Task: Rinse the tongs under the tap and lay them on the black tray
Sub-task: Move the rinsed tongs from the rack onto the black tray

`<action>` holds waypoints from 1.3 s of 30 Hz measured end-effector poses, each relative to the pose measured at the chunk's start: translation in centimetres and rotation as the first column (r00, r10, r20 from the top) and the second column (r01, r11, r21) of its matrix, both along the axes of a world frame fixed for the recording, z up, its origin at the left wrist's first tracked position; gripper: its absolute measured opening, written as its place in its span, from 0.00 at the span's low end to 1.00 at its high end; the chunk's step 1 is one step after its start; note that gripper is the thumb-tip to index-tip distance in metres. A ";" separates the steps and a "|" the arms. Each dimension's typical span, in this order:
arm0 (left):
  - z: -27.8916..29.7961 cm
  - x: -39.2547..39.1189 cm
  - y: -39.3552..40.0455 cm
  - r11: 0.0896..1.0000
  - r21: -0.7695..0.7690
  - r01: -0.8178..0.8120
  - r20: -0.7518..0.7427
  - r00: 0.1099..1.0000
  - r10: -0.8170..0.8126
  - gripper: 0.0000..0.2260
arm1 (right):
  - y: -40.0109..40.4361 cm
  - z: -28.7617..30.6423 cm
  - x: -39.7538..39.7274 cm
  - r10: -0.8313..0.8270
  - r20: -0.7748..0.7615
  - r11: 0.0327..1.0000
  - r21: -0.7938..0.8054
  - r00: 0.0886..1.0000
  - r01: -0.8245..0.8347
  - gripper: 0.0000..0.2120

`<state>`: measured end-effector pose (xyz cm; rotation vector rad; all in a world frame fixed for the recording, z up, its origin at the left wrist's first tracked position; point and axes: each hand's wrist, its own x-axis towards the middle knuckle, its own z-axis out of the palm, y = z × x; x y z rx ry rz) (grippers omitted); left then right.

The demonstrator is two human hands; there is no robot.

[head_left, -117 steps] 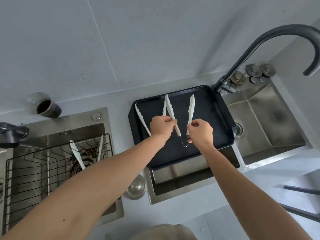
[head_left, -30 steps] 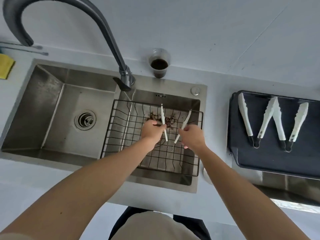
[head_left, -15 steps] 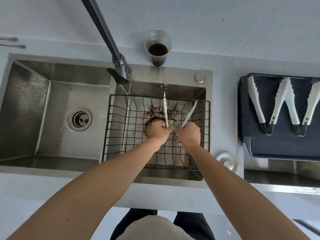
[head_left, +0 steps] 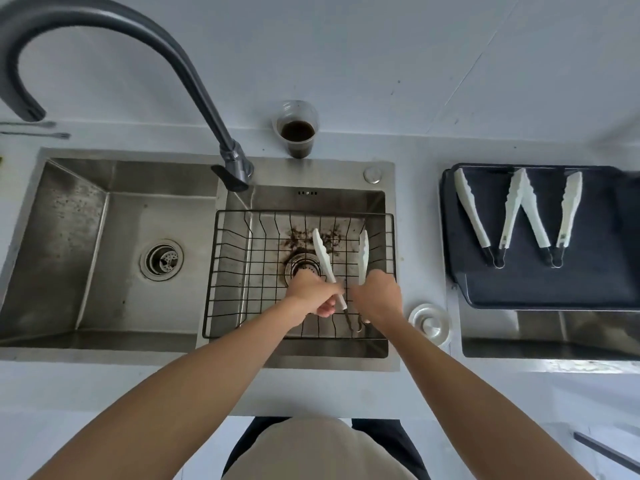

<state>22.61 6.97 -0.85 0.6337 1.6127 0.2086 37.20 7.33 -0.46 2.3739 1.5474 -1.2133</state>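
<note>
White tongs (head_left: 323, 259) with a dark hinge end are held over the wire basket (head_left: 228, 271) in the right sink basin. My left hand (head_left: 311, 294) grips the left arm of the tongs near its base. My right hand (head_left: 375, 296) grips the right arm (head_left: 363, 254). The two arms spread apart, tips pointing away from me. The dark grey tap (head_left: 194, 81) arches to the left, its spout over the far left; no water shows. The black tray (head_left: 540, 285) lies at the right with two pairs of white tongs (head_left: 485, 213) (head_left: 547, 216) on it.
A plastic cup (head_left: 298, 133) of dark liquid stands behind the sink. The left basin (head_left: 104, 244) has a drain strainer (head_left: 161, 259). Dark debris lies under the basket near its drain. A round metal sink plug (head_left: 429, 323) sits on the counter between sink and tray.
Since 3.9 s ago I left the tray, where two tongs now lie, and took hold of the tongs in the basket. In the last second both hands came nearer me with them.
</note>
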 end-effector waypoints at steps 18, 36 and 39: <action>8.4 26.1 6.7 0.892 0.443 0.087 0.110 0.982 -0.151 0.11 | 1.9 11.2 25.9 -0.372 -0.063 0.840 0.402 0.926 0.365 0.08; 3.2 47.9 10.1 0.899 0.390 0.201 0.017 0.974 -0.225 0.11 | 5.0 5.7 46.1 -0.428 -0.020 0.843 0.351 0.904 0.407 0.07; 2.2 48.9 10.6 0.905 0.374 0.200 0.002 0.976 -0.217 0.11 | 5.6 4.7 47.0 -0.422 -0.029 0.849 0.337 0.906 0.406 0.07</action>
